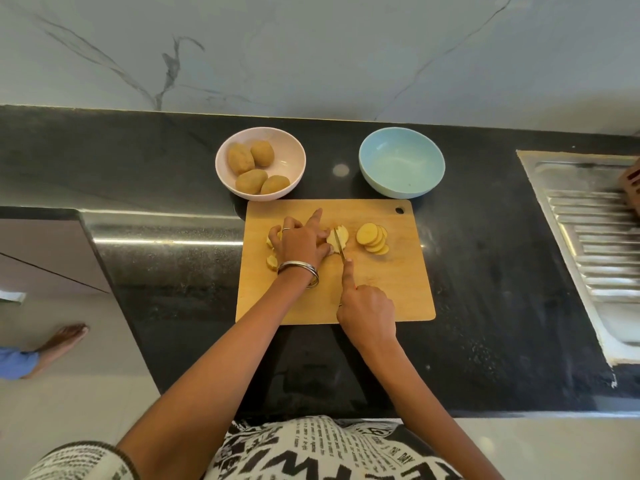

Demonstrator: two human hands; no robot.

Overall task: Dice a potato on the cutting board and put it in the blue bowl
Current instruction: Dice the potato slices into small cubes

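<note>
Two hands on a wooden board [398,289], left hand [300,242] pinching pale potato slices [337,237], right hand [369,311] gripping a thin steel knife [339,244], round slices [373,238] fanned beside, smooth blue bowl [401,162] behind.

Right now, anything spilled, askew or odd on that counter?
Nothing stands out. The cutting board sits square to the counter edge, potato slices fanned on it. The left hand steadies the potato piece while the right hand holds the knife. The blue bowl is empty, upright.
</note>
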